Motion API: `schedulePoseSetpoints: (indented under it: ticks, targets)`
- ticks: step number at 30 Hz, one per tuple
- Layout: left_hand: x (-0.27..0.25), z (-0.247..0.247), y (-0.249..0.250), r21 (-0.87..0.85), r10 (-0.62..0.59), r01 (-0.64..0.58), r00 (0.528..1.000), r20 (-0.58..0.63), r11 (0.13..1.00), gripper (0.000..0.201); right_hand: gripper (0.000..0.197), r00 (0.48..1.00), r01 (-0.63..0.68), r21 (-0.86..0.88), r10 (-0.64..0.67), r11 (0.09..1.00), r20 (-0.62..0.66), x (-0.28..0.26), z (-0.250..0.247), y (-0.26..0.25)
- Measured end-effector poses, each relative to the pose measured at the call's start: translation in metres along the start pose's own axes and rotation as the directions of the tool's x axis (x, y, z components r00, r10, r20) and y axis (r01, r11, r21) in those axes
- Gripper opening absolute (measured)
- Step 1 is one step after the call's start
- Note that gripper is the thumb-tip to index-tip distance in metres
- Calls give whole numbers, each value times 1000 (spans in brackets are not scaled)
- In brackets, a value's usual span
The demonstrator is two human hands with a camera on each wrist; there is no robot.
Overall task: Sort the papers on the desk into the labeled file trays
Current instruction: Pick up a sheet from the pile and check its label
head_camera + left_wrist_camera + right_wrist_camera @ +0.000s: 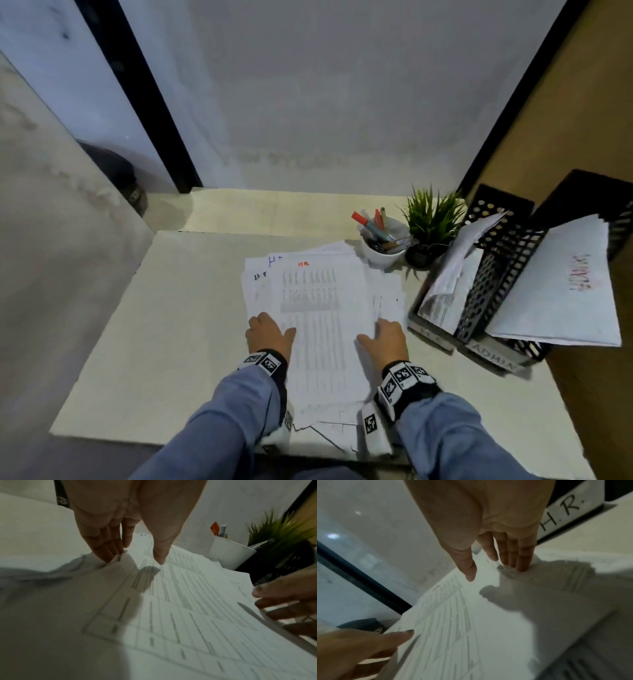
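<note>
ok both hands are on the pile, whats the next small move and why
Probably lift the top sheet off the pile: the left hand and right hand lie open at its two edges, and the red mark at its head seems to match the H.R. tray.

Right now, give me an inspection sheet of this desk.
Surface: pale desk, papers spread mid-right.
Job's things: paper stack, top sheet marked HR in red; two black trays at right, each holding papers, labelled H.R. and ADMIN.
Clutter: white cup of pens; small plant.
Hands: left hand and right hand, fingers straight, at the stack's side edges.
Cables: nothing seen.
Surroundings: grey wall, black frame strips.
</note>
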State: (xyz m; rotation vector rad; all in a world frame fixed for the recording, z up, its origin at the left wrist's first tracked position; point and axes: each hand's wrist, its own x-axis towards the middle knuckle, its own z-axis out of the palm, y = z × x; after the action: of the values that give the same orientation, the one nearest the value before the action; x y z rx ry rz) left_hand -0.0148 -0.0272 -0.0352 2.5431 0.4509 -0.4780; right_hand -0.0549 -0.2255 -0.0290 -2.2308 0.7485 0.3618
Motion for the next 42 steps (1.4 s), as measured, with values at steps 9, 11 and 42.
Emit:
schedulePoseSetpoints:
  ticks: [9, 11, 42]
  targets:
    - [8, -9, -1, -219, -65, 69, 998, 25, 973, 29, 13, 994, -43, 75, 51, 996, -99, 18, 1, 4]
    - [7, -8, -3, -240, -28, 30, 1000, 9, 970, 29, 11, 997, 35, 54, -31, 998, -74, 22, -3, 5]
    - [3, -23, -30, -444, 67, -202, 951, -301, 873, 20, 25, 971, -235, 694, 129, 681, 202, 8, -23, 2]
